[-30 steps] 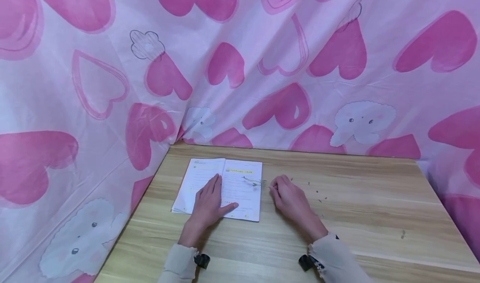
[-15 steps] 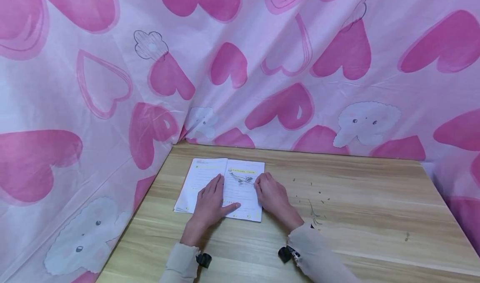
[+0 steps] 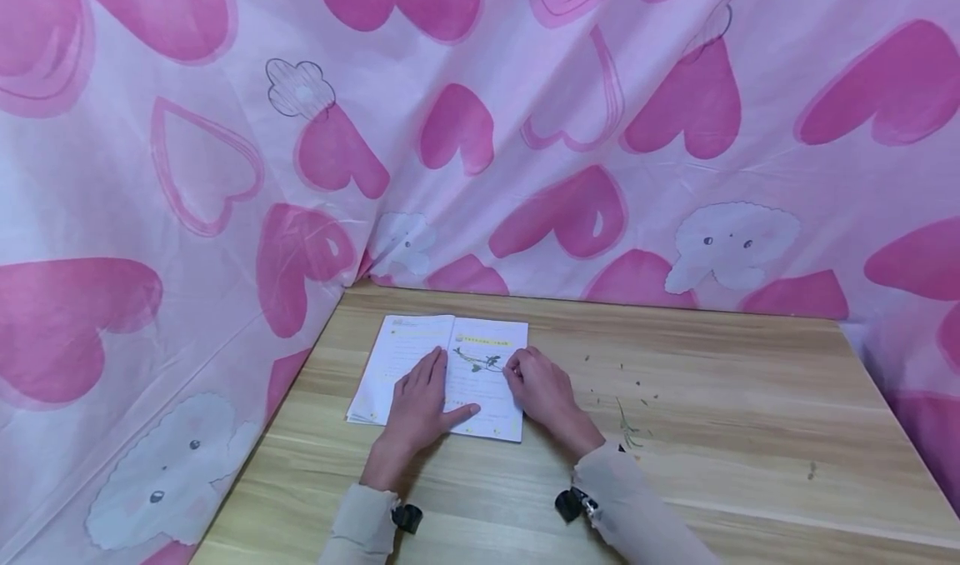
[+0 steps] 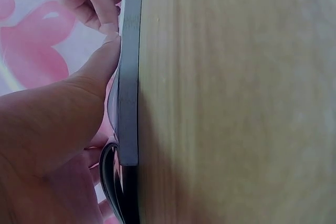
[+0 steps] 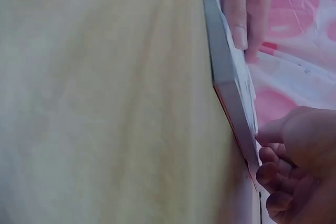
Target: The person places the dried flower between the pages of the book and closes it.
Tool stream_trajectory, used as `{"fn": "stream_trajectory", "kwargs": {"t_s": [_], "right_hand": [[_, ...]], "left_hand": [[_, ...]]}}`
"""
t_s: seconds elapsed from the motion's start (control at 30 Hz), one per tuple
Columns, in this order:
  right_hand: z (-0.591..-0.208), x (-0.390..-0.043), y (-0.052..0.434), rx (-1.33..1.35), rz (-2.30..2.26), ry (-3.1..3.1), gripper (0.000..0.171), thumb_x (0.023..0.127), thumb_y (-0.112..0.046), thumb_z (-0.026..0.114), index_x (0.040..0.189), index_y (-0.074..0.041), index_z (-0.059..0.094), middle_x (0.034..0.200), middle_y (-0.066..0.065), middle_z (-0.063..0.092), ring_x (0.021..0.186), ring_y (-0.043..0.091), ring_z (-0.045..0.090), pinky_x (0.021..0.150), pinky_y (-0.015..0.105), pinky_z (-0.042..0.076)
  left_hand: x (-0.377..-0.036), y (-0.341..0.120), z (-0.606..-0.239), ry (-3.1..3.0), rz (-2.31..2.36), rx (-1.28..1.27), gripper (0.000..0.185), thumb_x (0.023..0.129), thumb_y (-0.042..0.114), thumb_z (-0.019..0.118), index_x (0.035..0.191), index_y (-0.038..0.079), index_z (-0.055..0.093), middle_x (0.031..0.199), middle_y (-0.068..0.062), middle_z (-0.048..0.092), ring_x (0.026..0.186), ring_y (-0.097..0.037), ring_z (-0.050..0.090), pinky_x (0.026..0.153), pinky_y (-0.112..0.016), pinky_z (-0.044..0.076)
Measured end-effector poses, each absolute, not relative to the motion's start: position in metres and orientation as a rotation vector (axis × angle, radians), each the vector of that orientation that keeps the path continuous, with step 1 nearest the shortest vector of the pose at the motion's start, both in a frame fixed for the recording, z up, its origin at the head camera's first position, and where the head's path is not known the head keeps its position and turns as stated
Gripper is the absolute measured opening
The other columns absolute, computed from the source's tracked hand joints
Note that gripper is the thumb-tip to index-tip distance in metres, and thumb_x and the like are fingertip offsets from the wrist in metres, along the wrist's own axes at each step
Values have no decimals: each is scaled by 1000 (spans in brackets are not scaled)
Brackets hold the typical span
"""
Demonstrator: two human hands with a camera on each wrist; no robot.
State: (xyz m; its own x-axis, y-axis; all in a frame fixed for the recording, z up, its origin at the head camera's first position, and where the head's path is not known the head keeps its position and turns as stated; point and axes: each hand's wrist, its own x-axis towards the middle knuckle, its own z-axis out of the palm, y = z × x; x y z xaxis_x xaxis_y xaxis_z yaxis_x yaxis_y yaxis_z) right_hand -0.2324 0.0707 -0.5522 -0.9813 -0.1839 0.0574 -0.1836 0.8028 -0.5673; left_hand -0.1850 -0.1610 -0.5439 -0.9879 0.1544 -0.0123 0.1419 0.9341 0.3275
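Note:
An open book (image 3: 491, 402) with printed white pages lies on the wooden table, at the left in the head view. Across its spine rests my left hand (image 3: 422, 394), fingers straight and thumb spread onto the right page. A thin leafy sprig (image 3: 476, 360) lies over the upper part of that page. At the book's right edge, my right hand (image 3: 543, 386) pinches the sprig's stem end. Both wrist views show the thick side of the book. The right wrist view has the curled fingers of my right hand (image 5: 299, 161) beside the page edge; the stem is hidden there.
A second small sprig (image 3: 627, 423) lies on the table (image 3: 712, 507) right of my right wrist. Several dark leaf bits (image 3: 638, 383) are scattered behind it, and another bit (image 3: 812, 470) lies farther right. A pink heart-patterned cloth (image 3: 555, 132) hangs behind and along the left.
My right hand has moved left to the book's edge, carrying the sprig farther over the right page. The second sprig on the table has come into view. My left hand stays on the book.

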Motion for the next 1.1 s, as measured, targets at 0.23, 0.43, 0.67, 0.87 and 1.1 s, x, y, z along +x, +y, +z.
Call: {"fn": "stream_trajectory", "kwargs": {"t_s": [0.23, 0.43, 0.67, 0.87, 1.1], "right_hand": [[-552, -249, 96, -361, -947, 2994, 36, 106, -28, 71, 139, -14, 68, 145, 6, 63, 117, 26, 68, 94, 46, 59], [-555, -259, 110, -533, -874, 2907, 61, 108, -33, 68, 163, -12, 50, 171, 6, 46, 160, 29, 44, 127, 54, 42], [-555, -262, 111, -571, -830, 2875, 61, 108, -34, 67, 163, -11, 49, 171, 7, 47, 161, 28, 43, 128, 53, 40], [-557, -262, 111, -575, -840, 2860, 62, 109, -34, 66, 164, -11, 48, 172, 7, 45, 161, 29, 42, 129, 53, 39], [-556, -261, 113, -606, -885, 2850, 61, 110, -31, 65, 163, -9, 48, 172, 9, 46, 160, 31, 42, 130, 54, 38]], "left_hand": [[-186, -161, -544, 3043, 532, 228, 115, 91, 73, 73, 171, 5, 25, 179, -17, 29, 165, -37, 30, 128, -65, 33], [-187, -161, -546, 3044, 535, 227, 116, 91, 73, 74, 171, 4, 26, 178, -17, 30, 164, -37, 31, 126, -66, 34], [-187, -159, -545, 3045, 516, 235, 112, 91, 71, 75, 170, 6, 30, 178, -18, 28, 164, -39, 30, 128, -66, 31], [-185, -155, -548, 3165, 478, 494, 85, 94, 60, 79, 158, 11, 53, 170, -22, 44, 160, -43, 36, 128, -68, 30], [-184, -139, -550, 3087, 695, 844, 32, 98, 42, 81, 120, 20, 74, 118, 1, 69, 111, -20, 65, 98, -42, 56]]}}
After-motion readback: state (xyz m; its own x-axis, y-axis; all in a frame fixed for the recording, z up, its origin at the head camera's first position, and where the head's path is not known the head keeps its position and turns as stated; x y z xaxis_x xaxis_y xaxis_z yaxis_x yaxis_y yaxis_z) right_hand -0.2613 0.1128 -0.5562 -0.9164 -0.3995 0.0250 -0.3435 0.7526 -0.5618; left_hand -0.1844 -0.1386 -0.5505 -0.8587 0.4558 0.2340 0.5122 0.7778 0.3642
